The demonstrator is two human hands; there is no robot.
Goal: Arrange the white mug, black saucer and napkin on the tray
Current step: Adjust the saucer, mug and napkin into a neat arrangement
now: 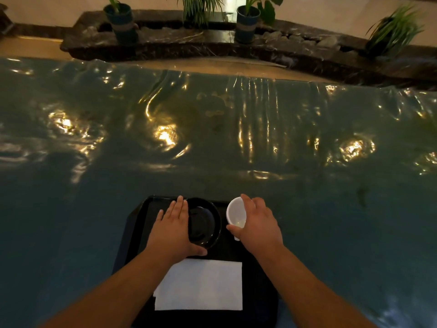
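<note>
A black tray (132,228) lies on the table straight ahead of me. The black saucer (204,222) sits on its far half. My left hand (173,230) grips the saucer's left edge, fingers flat along the rim and thumb under its near side. My right hand (256,221) holds the white mug (235,215) from the right, tilted with its opening facing left, above the tray's far right part beside the saucer. A white folded napkin (201,285) lies flat on the tray's near half, between my forearms.
The table is covered by a glossy blue-green plastic sheet (236,150) with wrinkles and bright reflections. Beyond its far edge runs a dark stone planter ledge (165,43) with potted plants (121,20).
</note>
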